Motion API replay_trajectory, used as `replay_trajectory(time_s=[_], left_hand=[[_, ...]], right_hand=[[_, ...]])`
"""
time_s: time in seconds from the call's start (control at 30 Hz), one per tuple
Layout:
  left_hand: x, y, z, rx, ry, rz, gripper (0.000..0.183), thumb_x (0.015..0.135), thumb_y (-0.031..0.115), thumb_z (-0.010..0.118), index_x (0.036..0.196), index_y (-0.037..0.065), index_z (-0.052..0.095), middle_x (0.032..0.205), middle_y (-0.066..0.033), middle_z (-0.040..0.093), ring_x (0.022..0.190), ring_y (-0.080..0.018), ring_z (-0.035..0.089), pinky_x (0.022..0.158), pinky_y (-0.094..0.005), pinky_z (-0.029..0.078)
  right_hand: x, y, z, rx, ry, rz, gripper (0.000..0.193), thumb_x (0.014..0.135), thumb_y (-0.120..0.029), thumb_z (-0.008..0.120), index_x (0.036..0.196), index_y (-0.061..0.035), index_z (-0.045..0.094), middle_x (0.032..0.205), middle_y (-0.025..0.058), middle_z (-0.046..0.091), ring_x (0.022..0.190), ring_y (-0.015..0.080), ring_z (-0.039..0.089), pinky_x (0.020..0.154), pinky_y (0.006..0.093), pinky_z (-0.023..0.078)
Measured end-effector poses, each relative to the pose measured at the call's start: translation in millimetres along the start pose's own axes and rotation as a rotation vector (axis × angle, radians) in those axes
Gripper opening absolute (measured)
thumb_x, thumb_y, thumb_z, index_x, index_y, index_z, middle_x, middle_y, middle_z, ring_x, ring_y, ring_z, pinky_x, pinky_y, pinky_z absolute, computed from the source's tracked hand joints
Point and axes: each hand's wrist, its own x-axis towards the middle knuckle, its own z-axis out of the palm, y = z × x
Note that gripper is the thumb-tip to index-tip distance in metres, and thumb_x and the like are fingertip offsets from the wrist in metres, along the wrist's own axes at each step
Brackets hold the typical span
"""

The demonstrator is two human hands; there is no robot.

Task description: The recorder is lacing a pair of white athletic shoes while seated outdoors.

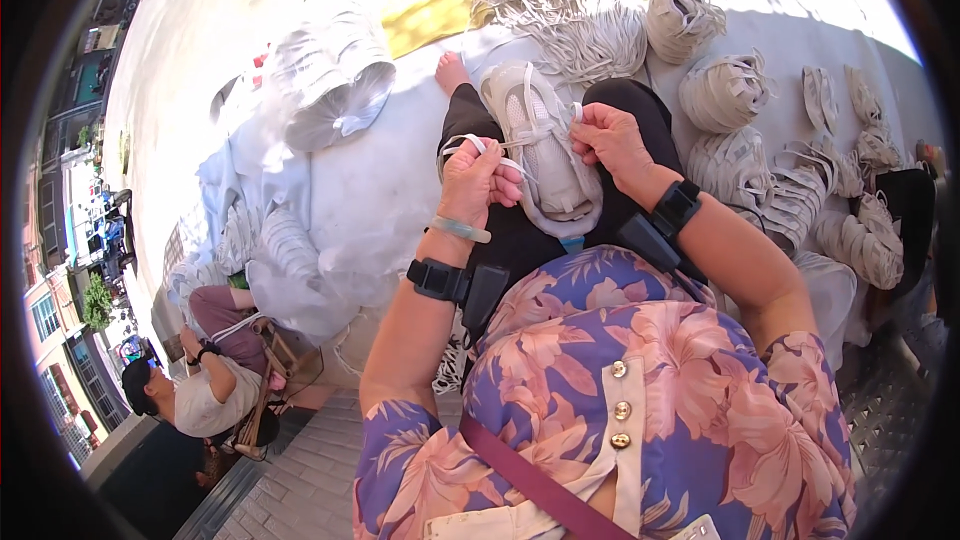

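Note:
Between my knees lies a white shoe upper [552, 168] with a mesh tongue and laces crossing its front. My left hand [478, 180] is beside its left edge, fingers closed on a white shoelace [515, 144] that runs across to the eyelets. A loop of lace stands up above those fingers. On the other side, my right hand [612, 143] pinches a lace end by the upper's right edge, thumb against forefinger. The fingers partly cover how the lace passes through the holes there.
Piled white laces [560, 0] lie ahead on yellow cloth [435, 5]. Bundled shoe uppers [728, 92] stand in several stacks on my right. A clear plastic bag [335, 75] sits ahead left. Another person [215, 395] sits farther left, near more wrapped stacks [290, 240].

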Motion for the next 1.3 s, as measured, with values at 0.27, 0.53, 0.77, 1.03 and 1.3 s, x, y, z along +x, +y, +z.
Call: replay_trajectory(time_s=[0.27, 0.53, 0.77, 1.03, 1.3], left_hand=[[1.4, -14.4, -14.0, -0.152, -0.024, -0.022, 0.017, 0.09, 0.023, 0.053, 0.088, 0.006, 0.055, 0.066, -0.0088, 0.062, 0.047, -0.0122, 0.058, 0.041, -0.0218, 0.047], [0.3, -20.1, -15.0, -0.194, -0.068, -0.011, 0.008, 0.087, 0.014, 0.057, 0.087, 0.007, 0.054, 0.068, -0.009, 0.062, 0.051, -0.0127, 0.06, 0.043, -0.022, 0.048], [-2.7, -19.5, -19.8, -0.208, -0.042, 0.036, 0.013, 0.091, 0.02, 0.052, 0.088, 0.007, 0.053, 0.07, -0.0083, 0.062, 0.053, -0.014, 0.061, 0.046, -0.0228, 0.049], [-0.1, -19.7, -14.6, -0.168, 0.063, 0.159, 0.019, 0.09, 0.023, 0.054, 0.093, 0.004, 0.056, 0.072, -0.0074, 0.063, 0.057, -0.013, 0.063, 0.048, -0.0222, 0.051], [0.0, -18.4, -2.6, -0.211, -0.032, 0.169, 0.015, 0.088, 0.018, 0.057, 0.092, 0.005, 0.056, 0.072, -0.0075, 0.064, 0.055, -0.0123, 0.061, 0.048, -0.0221, 0.05]], right_hand=[[2.1, -3.6, 6.8, -0.001, 0.089, 0.003, 0.005, 0.081, -0.009, 0.06, 0.078, -0.0049, 0.061, 0.063, -0.0027, 0.054, 0.053, 0.0036, 0.047, 0.043, 0.0177, 0.037], [4.1, -1.9, 6.3, -0.095, 0.085, 0.016, 0.007, 0.084, -0.013, 0.06, 0.08, -0.0075, 0.059, 0.066, -0.0038, 0.055, 0.056, 0.0032, 0.048, 0.045, 0.0167, 0.039], [12.3, 17.5, 1.8, -0.337, 0.058, -0.229, 0.007, 0.076, -0.009, 0.062, 0.073, -0.0025, 0.06, 0.061, 0.0006, 0.055, 0.053, 0.0089, 0.05, 0.049, 0.0253, 0.041], [8.2, -8.7, -2.8, -0.783, 0.001, -0.304, 0.016, 0.074, -0.015, 0.064, 0.071, 0.0006, 0.059, 0.057, 0.0081, 0.056, 0.052, 0.0146, 0.052, 0.052, 0.0285, 0.042], [-24.9, -27.7, 33.7, -0.607, -0.382, -0.36, 0.025, 0.084, -0.025, 0.056, 0.081, 0.0008, 0.058, 0.06, 0.0151, 0.055, 0.054, 0.0226, 0.054, 0.053, 0.0333, 0.041]])
